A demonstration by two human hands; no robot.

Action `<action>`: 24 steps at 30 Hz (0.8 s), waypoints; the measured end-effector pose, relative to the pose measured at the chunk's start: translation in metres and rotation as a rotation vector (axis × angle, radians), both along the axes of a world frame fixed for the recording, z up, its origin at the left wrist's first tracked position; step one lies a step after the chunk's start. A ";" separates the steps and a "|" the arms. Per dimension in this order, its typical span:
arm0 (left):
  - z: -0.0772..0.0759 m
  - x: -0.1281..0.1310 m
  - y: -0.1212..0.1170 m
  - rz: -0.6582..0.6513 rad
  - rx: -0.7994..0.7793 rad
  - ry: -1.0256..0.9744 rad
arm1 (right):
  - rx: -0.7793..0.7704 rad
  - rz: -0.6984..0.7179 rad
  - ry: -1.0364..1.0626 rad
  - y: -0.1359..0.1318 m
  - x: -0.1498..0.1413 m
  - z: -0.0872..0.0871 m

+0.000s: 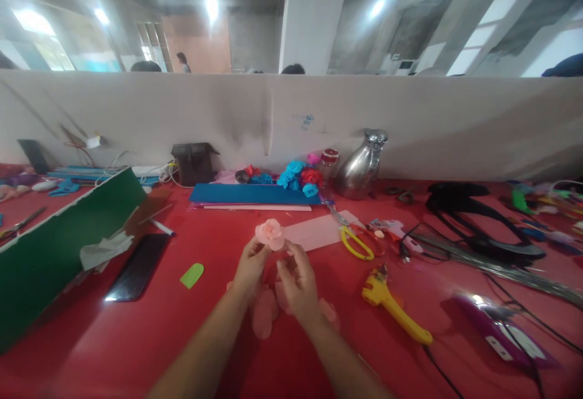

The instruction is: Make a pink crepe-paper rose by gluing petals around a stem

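A pale pink paper flower (270,234) with layered petals is held up over the red table in front of me. My left hand (253,265) pinches it from below on its left side; the part between the fingers is hidden. At the flower's lower right edge, the curled fingers of my right hand (298,282) close in on it. Several loose pink paper petals (262,317) lie on the table under my hands. Behind the flower is a flat pink paper sheet (314,232), with yellow-handled scissors (357,245) resting at its right end.
To the right lie a yellow glue gun (394,308) with a cord and a purple device (501,329). A phone (138,266), a green paper piece (192,276) and a green board (68,247) are on the left. A metal jug (362,165) stands by the partition (182,107).
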State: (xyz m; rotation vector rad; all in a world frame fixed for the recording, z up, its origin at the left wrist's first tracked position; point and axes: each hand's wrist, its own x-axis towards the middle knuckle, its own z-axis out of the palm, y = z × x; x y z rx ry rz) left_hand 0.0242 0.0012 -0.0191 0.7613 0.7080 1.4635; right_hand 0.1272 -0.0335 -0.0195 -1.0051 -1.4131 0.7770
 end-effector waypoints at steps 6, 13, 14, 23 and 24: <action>-0.002 -0.002 0.001 0.050 -0.018 0.008 | -0.250 0.135 0.329 0.003 0.001 -0.003; -0.001 -0.003 0.001 0.057 -0.106 -0.074 | -0.284 0.147 0.335 0.006 0.003 0.001; 0.000 -0.003 0.001 0.046 -0.129 -0.098 | -0.290 0.133 0.312 0.006 0.002 0.002; 0.005 0.000 -0.003 -0.037 -0.294 -0.175 | -0.082 -0.151 -0.191 0.008 0.000 -0.007; 0.005 0.001 -0.004 -0.054 -0.304 -0.175 | -0.075 -0.167 -0.205 0.008 0.001 -0.008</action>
